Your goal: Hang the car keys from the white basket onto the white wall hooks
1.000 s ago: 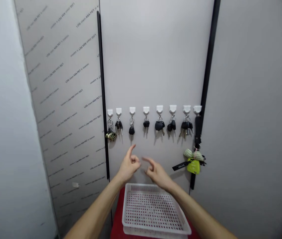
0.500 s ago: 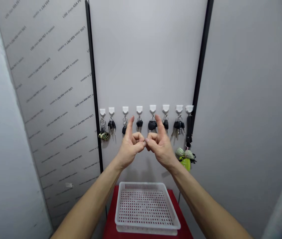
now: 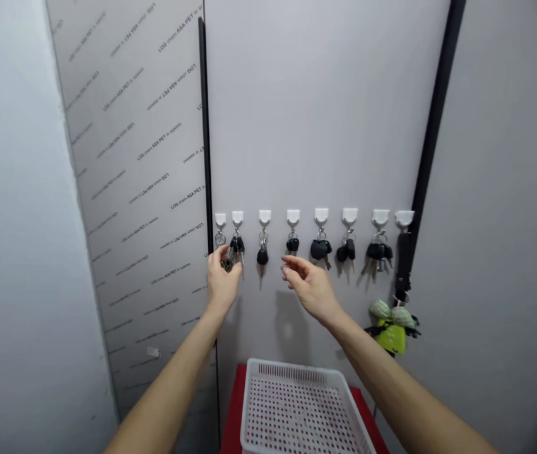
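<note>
Key bunches [image 3: 320,250]: seven, strung out in a row above the white basket [image 3: 291,372] and well apart from it, dark fobs and metal keys hanging down.
Hooks [image 3: 293,217]: eight white ones on the pale panel [image 3: 315,113] behind the basket, higher than the bunches.
Left hand [image 3: 222,284]: above the basket, past its left side; thumb and fingers parted and bent around the leftmost bunch [image 3: 226,265], which is mostly hidden. Whether they touch it, I cannot tell.
Second bunch [image 3: 236,244]: also above and left of the basket, just beyond the left fingertips.
Right hand [image 3: 314,290]: straight above the basket, fingers loosely curled, thumb tip just under the index fingertip with a small gap; nothing visible in its hold.
Strap [image 3: 404,258]: black, on the rightmost hook, above and right of the basket.
Lime pouch [image 3: 392,339]: below the strap, right of the basket, with a pale green bow [image 3: 380,309] at its top.
Red surface [image 3: 234,410]: directly under the basket, showing at both sides.
</note>
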{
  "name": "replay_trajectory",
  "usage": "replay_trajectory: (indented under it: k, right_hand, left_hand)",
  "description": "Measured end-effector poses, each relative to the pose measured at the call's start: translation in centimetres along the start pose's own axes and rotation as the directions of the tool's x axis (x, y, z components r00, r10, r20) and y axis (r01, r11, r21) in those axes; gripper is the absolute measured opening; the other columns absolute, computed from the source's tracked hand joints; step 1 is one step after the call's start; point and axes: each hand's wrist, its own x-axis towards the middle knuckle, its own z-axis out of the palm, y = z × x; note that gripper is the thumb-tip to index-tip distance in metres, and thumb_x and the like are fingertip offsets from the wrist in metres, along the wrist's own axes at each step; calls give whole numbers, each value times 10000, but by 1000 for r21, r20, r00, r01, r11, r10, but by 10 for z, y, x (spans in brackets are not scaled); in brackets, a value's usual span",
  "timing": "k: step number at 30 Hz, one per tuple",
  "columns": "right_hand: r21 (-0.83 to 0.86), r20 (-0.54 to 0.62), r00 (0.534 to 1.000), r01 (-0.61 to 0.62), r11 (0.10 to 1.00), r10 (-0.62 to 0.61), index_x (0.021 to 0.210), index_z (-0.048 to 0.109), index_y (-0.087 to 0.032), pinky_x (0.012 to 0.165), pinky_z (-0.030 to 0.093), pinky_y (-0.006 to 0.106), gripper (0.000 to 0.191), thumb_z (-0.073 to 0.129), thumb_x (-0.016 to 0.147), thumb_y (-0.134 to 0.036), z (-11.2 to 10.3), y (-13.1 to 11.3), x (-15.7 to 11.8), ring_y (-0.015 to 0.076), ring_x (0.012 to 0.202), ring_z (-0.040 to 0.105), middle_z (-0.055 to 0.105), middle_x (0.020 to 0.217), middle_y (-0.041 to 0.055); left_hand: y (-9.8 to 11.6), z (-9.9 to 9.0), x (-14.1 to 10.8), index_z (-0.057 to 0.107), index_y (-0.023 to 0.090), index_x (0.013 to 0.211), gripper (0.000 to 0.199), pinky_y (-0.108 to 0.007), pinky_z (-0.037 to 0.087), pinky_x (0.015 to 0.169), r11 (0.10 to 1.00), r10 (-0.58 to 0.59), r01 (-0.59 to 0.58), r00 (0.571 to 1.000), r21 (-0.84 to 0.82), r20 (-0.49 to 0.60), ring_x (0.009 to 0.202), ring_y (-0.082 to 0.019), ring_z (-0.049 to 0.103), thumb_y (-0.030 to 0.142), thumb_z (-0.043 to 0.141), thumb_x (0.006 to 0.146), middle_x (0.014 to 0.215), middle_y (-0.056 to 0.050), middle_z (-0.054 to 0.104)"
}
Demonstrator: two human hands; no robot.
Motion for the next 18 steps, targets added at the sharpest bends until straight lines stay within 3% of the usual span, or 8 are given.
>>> replay_trajectory:
  k: [2,4,8,13,18]
  right_hand:
    - [-88,-39,999,8,996,-12,962,479,-115,633,390,240,353,418,659,-285,9,-1,11,109,680,498,549,828,57]
    - [-186,-62,998,10,983,-22,993,463,-106,661,384,236,385,415,659,-292,19,-4,23,115,709,509,553,871,75]
    - [-429,-54,999,-29,903,6,914,516,-135,635,376,249,341,406,659,-333,36,-6,41,151,720,524,585,791,77]
    - [-607,-73,996,-81,790,46,707,543,-181,537,351,257,257,396,635,-378,47,-6,48,189,667,523,587,672,60]
    - [-419,-127,992,-33,908,-23,664,482,-171,492,336,211,211,314,667,-298,44,-11,54,125,538,495,557,593,22]
  left_hand:
    - [-10,-3,11,426,192,955,388,-312,313,803,977,76,-59,994,207,-78,926,-170,392,218,509,577,960,-49,428]
    - [-17,-1,16,423,192,962,403,-341,299,822,936,98,-70,993,345,-63,954,-193,375,263,516,576,977,-58,416]
    - [-24,8,16,412,196,986,408,-325,357,758,887,87,-75,996,457,-6,931,-201,406,270,489,593,994,-69,381]
    - [-29,2,22,471,197,885,315,-261,390,662,920,77,-93,995,382,56,758,-144,484,165,440,573,899,-45,433]
    - [-13,-22,45,512,185,736,218,-205,372,526,983,-59,60,998,173,-12,548,-99,462,160,426,537,619,20,497]
